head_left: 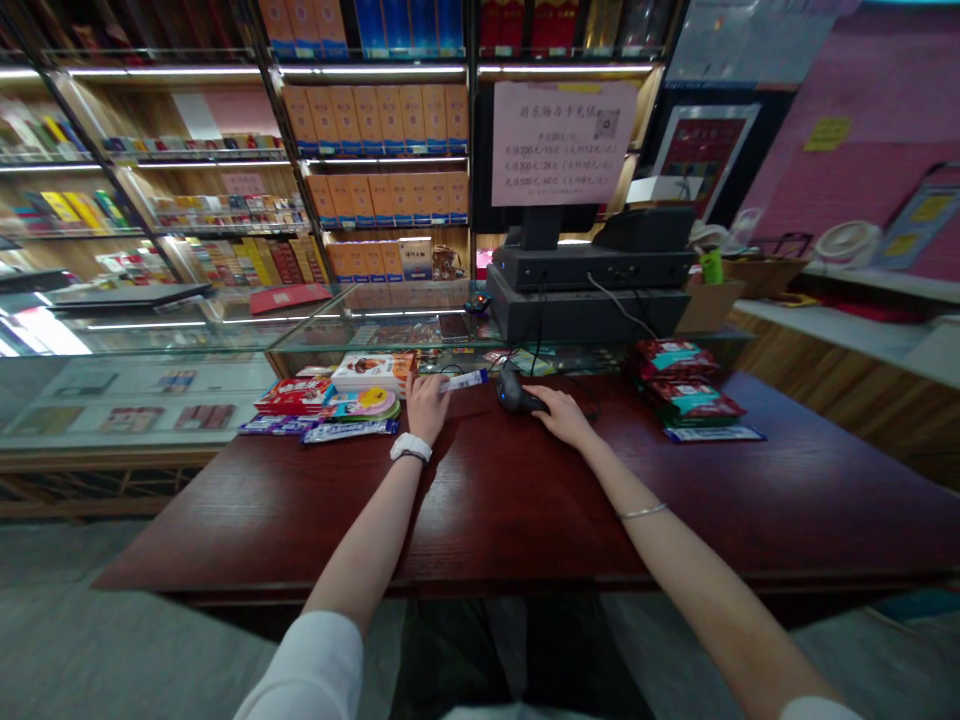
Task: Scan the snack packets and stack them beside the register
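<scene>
My left hand is closed on a slim blue-and-white snack packet, which points right toward the scanner. A black handheld barcode scanner with a small blue light is gripped by its handle in my right hand. Its head faces the packet across a short gap. Left of my left hand lies a group of packaged snacks: a white-and-orange box, a red packet, a colourful packet with a yellow figure and a blue-and-white stick packet.
Red-brown snack bags are stacked at the right, with another blue stick packet before them. Behind the wooden table stand a glass counter and a black cash register with a paper sign. A cable hangs near the scanner.
</scene>
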{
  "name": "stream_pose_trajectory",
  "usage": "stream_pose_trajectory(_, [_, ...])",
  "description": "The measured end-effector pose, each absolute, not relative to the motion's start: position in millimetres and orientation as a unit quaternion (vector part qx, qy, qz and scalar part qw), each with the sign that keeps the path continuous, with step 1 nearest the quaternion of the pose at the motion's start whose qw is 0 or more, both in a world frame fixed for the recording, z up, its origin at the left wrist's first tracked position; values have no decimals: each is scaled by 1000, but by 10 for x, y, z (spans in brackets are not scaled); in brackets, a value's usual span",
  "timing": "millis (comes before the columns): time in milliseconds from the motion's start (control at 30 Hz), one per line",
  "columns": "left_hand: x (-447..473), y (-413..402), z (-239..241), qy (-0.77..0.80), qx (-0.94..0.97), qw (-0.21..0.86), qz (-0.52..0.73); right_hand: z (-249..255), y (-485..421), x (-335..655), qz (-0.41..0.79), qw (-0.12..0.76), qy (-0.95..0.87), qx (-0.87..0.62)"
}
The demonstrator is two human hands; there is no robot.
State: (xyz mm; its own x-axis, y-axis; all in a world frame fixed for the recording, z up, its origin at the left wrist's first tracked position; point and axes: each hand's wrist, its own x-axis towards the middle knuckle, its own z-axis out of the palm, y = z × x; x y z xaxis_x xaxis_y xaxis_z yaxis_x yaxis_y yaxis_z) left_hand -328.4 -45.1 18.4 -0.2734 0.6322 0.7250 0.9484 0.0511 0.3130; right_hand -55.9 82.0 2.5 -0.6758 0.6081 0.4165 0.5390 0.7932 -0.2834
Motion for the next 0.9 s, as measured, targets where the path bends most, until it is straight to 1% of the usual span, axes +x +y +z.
stream_pose_trajectory(167, [-3238, -461, 193, -686, -581, 205, -387, 8, 829, -559, 63, 232, -906, -348])
stream_pose_trajectory(533, [-3145, -443, 167, -658, -613, 211, -384, -25, 821, -554, 43, 222, -911, -344])
stream_pose_trajectory(600, [-3107, -449, 181, -654, -616, 209, -386, -14, 800, -557, 40, 242, -910, -335])
stream_pose_trajectory(767, [-2955, -493, 247, -634, -638, 202, -388, 97, 685, -588, 27, 338, -904, -258])
stream_pose_trajectory(900, [-2850, -524, 278, -619, -659, 190, -382, 182, 572, -636, -5, 359, -904, -233])
